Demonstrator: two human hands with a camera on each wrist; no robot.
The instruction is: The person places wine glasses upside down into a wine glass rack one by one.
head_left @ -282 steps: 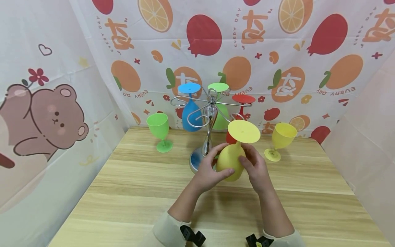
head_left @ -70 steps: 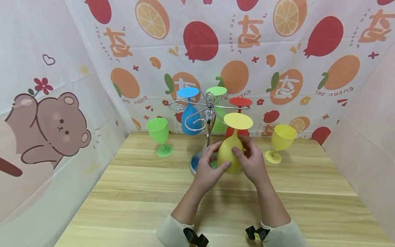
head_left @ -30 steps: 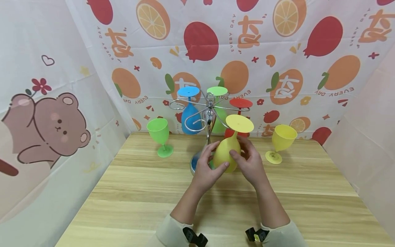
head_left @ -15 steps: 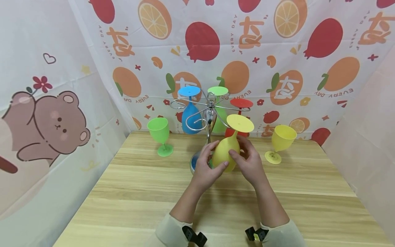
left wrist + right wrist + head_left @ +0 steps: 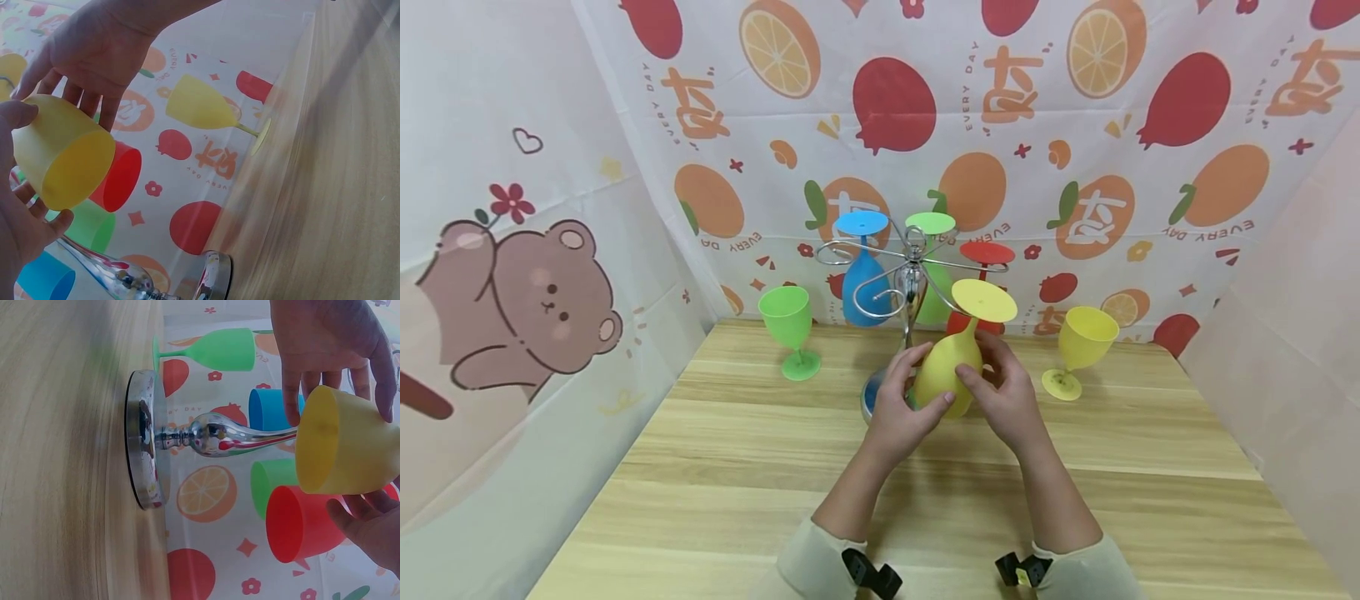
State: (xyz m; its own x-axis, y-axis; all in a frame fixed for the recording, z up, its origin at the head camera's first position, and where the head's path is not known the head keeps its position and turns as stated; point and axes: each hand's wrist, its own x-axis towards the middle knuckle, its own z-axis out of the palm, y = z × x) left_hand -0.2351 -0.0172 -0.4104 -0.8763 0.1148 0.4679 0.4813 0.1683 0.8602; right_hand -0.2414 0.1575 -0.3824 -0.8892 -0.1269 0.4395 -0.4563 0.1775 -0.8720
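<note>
A yellow goblet [image 5: 951, 375] is held upside down between both hands, its foot uppermost and its stem tilted slightly. My left hand [image 5: 901, 410] grips the bowl from the left, thumb in front. On the other side my right hand [image 5: 1011, 398] grips it, thumb on the bowl. The goblet's foot is beside the front right arm of a chrome rack [image 5: 910, 287]; whether the stem sits in that arm's loop is hard to see. In the right wrist view the bowl's open mouth [image 5: 317, 440] faces down towards the table, clear of it.
Blue [image 5: 865, 287], green [image 5: 934, 292] and red [image 5: 987, 252] goblets hang upside down from the rack. A green goblet [image 5: 786, 317] stands upright at the left on the wooden table [image 5: 760, 467], and a yellow one [image 5: 1086, 337] at the right. Behind is a fruit-print cloth.
Since the oldest frame, the held goblet has moved up and away from the person, nearer the rack. It then tilted, its bowl shifting left. Over the last half second, goblet and hands barely move.
</note>
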